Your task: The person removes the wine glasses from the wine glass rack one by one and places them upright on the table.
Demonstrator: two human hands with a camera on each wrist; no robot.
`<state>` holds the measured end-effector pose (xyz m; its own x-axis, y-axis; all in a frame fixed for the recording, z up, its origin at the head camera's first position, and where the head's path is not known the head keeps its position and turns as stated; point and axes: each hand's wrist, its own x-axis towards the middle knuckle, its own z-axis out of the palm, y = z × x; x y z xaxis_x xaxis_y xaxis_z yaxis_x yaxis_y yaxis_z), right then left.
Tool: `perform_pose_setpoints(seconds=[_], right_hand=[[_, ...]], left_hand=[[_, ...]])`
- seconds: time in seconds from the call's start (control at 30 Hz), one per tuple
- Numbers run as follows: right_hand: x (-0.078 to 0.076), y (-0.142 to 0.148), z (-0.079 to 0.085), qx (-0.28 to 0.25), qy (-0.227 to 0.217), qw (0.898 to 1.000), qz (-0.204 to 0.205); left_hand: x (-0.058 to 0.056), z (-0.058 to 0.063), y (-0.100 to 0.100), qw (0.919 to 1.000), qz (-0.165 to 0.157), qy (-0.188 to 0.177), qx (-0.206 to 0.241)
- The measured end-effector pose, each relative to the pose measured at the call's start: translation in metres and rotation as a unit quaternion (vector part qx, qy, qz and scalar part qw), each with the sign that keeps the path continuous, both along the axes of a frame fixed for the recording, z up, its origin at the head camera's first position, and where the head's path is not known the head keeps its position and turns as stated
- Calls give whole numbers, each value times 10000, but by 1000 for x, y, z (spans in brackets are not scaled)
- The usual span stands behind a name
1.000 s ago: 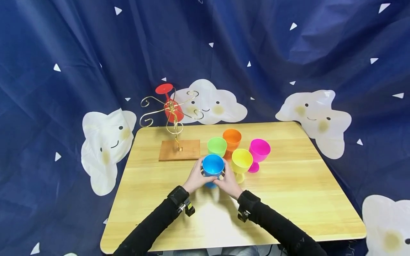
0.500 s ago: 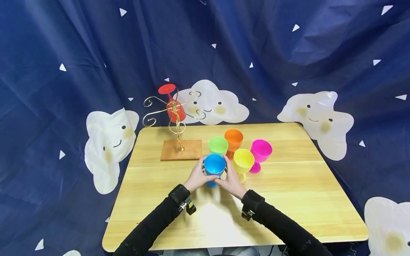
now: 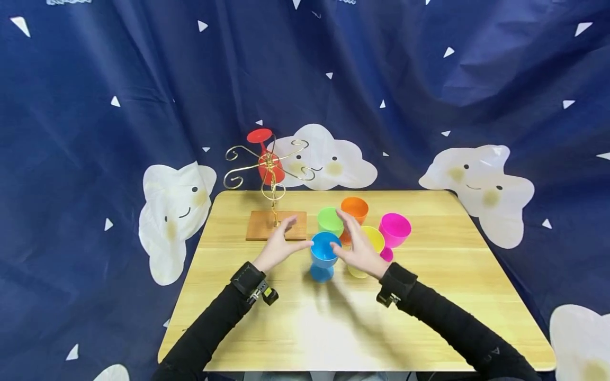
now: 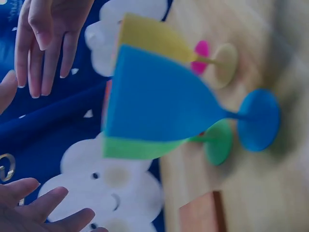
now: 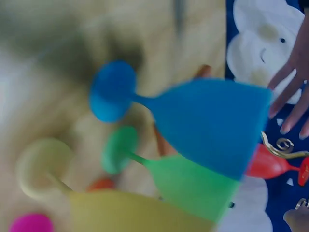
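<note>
A blue plastic goblet (image 3: 322, 260) stands upright on the wooden table, between my two hands. My left hand (image 3: 278, 247) is beside it on the left, fingers spread and thumb pointing at the rim. To its right, my right hand (image 3: 357, 248) has its fingers apart, overlapping the bowl's edge in the head view. Both wrist views show the blue goblet (image 4: 159, 99) with no fingers around it. Close behind stand a green goblet (image 3: 330, 219) and an orange goblet (image 3: 355, 206). A yellow goblet (image 3: 374, 239), partly hidden by my right hand, and a pink goblet (image 3: 395, 228) are to the right.
At the back left, a gold wire stand (image 3: 274, 191) rises from a wooden base (image 3: 257, 226), its curled arms reaching outward. One arm bears an upside-down red goblet (image 3: 271, 173). Behind the table (image 3: 443, 296) hangs a dark blue curtain (image 3: 305, 63) with cloud shapes.
Both hands have let go of the blue goblet and moved apart, left hand to the left and right hand to the right. The goblet stays standing on the table.
</note>
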<state>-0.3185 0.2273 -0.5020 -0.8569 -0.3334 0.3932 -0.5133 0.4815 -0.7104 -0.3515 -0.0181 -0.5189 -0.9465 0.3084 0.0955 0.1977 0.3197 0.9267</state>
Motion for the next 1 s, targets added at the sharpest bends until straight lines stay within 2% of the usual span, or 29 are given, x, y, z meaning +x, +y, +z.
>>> perform_pose_setpoints(seconds=[0.13, 0.27, 0.37, 0.5, 0.63, 0.73, 0.87, 1.0], right_hand=[[-22, -2, 23, -384, -222, 9990, 105], [-47, -4, 40, -569, -337, 9978, 5], [-68, -7, 52, -623, -370, 9973, -95], [-93, -16, 72, -763, -506, 9958, -88], [-120, -27, 86, -752, -687, 9948, 1], [-142, -39, 101, -557, -710, 9959, -28], [-176, -57, 126, 118, -413, 9978, -507], [-209, -75, 147, 783, -346, 9903, -1093]], left_hand=[[-6, 21, -18, 9990, 257, 171, 311], [-14, 39, -32, 9956, 640, 23, 682], [-22, 54, -39, 9884, 959, -141, 1169], [-30, 73, -44, 9762, 1104, -270, 1847], [-40, 74, -46, 9699, 951, -548, 2174], [-44, 72, -47, 9649, 836, -785, 2364], [-47, 74, -46, 9617, 755, -932, 2463], [-50, 76, -45, 9597, 628, -899, 2587]])
